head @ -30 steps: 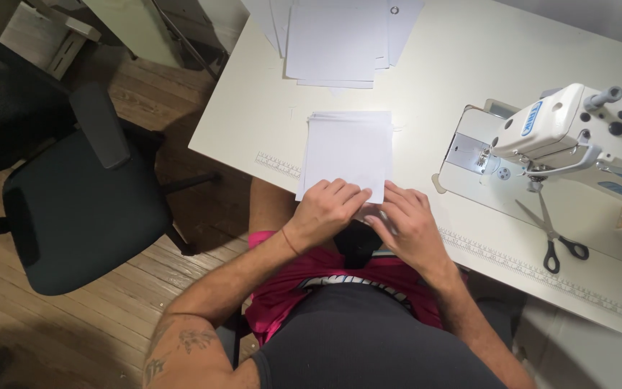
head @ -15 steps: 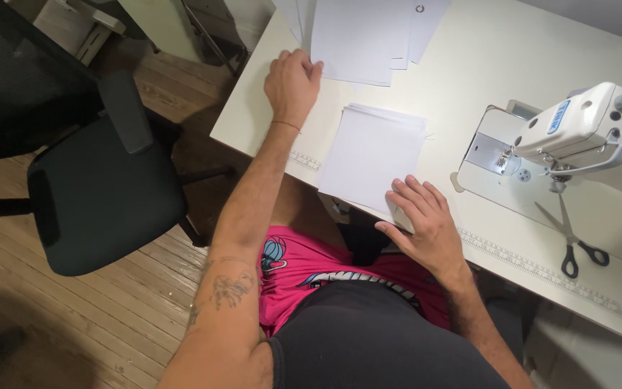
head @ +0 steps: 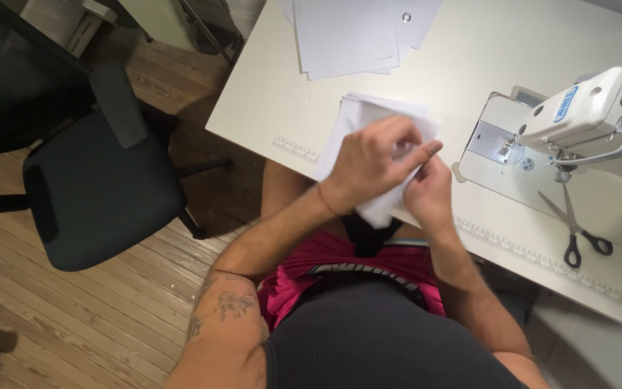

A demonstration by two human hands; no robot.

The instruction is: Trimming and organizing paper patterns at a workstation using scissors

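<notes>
My left hand [head: 376,162] and my right hand [head: 428,191] meet above the near edge of the white sewing table [head: 268,101]. Both grip a white sheet of fabric or paper [head: 381,209] that is lifted slightly and droops below my fingers. Beneath it lies a small stack of white sheets [head: 358,119] near the table's front edge. A larger spread pile of white sheets [head: 347,36] lies at the table's far side. My hands cover most of the held sheet.
A white sewing machine [head: 592,112] stands at the right, with black-handled scissors [head: 577,230] lying in front of it. Ruler strips run along the table's front edge. A black office chair [head: 102,187] stands to the left on the wooden floor.
My left hand has come back from the far pile to the near stack and joined my right hand. Both now hold a lifted white sheet.
</notes>
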